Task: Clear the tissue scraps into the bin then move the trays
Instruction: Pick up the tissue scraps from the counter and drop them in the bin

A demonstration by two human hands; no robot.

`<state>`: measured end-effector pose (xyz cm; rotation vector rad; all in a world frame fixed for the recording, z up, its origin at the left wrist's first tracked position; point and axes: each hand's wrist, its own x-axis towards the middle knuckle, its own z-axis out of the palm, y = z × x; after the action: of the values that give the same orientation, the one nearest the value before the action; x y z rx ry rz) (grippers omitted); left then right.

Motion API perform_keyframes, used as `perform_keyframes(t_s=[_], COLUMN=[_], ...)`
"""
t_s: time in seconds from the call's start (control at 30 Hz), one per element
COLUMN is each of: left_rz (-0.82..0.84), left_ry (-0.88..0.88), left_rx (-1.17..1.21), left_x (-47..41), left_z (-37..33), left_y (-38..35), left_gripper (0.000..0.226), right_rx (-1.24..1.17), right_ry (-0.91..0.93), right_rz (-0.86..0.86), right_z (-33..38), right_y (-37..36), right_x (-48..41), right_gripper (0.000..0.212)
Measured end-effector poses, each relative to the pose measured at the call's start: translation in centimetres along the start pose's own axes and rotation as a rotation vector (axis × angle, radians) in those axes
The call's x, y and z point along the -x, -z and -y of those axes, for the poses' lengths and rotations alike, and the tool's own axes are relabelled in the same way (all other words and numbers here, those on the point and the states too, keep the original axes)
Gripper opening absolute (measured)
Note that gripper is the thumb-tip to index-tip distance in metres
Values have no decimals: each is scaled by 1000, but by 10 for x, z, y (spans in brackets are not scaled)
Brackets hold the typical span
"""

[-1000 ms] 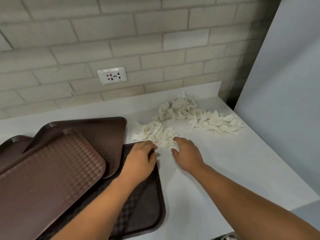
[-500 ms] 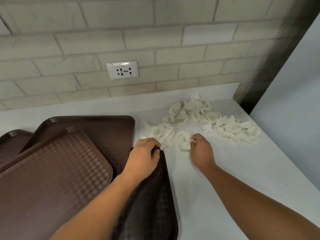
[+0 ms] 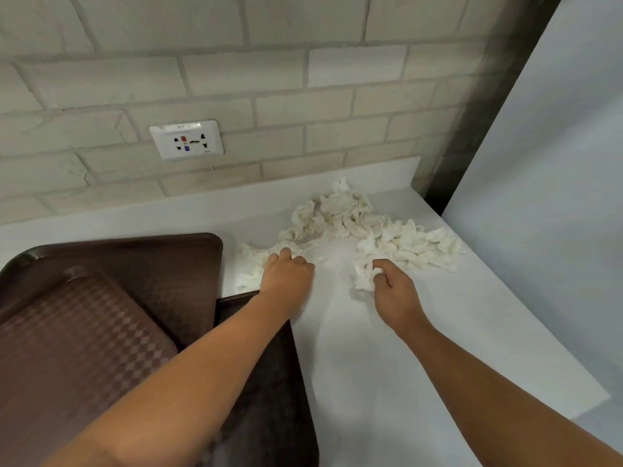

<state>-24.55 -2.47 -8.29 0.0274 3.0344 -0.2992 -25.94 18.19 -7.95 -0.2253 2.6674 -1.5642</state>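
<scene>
Friend: Where have the tissue scraps got to?
Me: They're on the white counter [image 3: 387, 365]. The tissue scraps [image 3: 354, 220] lie in a loose, crumpled heap that runs from twelve o'clock of my left hand round to one o'clock of my right, close under the brick wall [image 3: 337, 112].
Friend: What's your left hand doing?
Me: My left hand [image 3: 288, 278] is knuckles-up at the near left end of the heap, with the fingers curled down into the scraps. I'm gripping a clump, but the hand hides how much.
Friend: And the right?
Me: My right hand [image 3: 394, 291] is at three o'clock of the left, with bare counter between them. Thumb and fingers are pinched on a small wad [image 3: 363, 280] at the heap's near edge.
Friend: The trays?
Me: They're brown and overlap at eight to nine o'clock of my left hand. The checkered tray [image 3: 77, 348] lies on top, over a plainer tray [image 3: 151, 264] behind it. A darker tray [image 3: 269, 399] lies under my left forearm, and its far corner is just beside the scraps I'm gripping.
Friend: Anything else?
Me: A white socket [image 3: 186, 139] on the bricks at eleven o'clock, and a pale grey panel [image 3: 556, 197] at three o'clock — it closes off the counter's right side
</scene>
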Motion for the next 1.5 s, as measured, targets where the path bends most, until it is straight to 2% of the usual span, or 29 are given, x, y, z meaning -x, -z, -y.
perform_keyframes(t_s=[0.07, 0.13, 0.2, 0.27, 0.37, 0.47, 0.53, 0.63, 0.8, 0.9, 1.0, 1.07, 1.2, 1.33, 1.5], left_rz=[47, 54, 24, -70, -275, -279, -262, -254, -196, -34, 62, 52, -33, -7, 42], left_ry=[-14, -25, -50, -72, -83, -12, 38, 64, 73, 123, 117, 79, 27, 61, 247], left_rx=[-85, -119, -57, 154, 627, 1008, 1135, 1260, 1281, 1419, 1400, 1305, 1221, 1317, 1519], left_x=[-5, -9, -12, -15, -12, -5, -3, 0, 10, 16, 19, 23, 29, 35, 43], left_z=[-3, -6, -7, -6, -6, -15, -21, -27, -47, -59, -70, -79, -97, -119, -155], left_y=[-1, -3, -5, -1, 22, 57, 77, 91, 101, 101, 102, 108, 118, 123, 122], left_gripper=[32, 26, 27, 22, 16, 15, 19, 25, 29, 7, 36, 40, 30, 33, 25], right_rx=[-54, -28, 52, 86, 105, 1, -91, -44, 64, 39, 16, 12, -8, -40, -70], right_ry=[-20, -30, -6, 3, -32, -30, -44, 11, 68, 64, 48, 35, 16, 3, -24], right_rz=[-4, -16, -19, -23, -58, -33, -21, -22, -27, -15, -16, -11, -3, -5, -19], right_z=[-3, -5, -6, -5, -5, -4, -2, -3, -11, -21, -29, -34, -38, -48, -61], right_y=[7, 14, 22, 29, 37, 42, 48, 60, 85, 101, 116, 125, 142, 158, 180], right_x=[3, 4, 7, 11, 14, 17, 19, 25, 38, 45, 53, 57, 68, 81, 103], right_gripper=[23, 33, 43, 50, 58, 47, 39, 40, 32, 26, 29, 37, 48, 50, 49])
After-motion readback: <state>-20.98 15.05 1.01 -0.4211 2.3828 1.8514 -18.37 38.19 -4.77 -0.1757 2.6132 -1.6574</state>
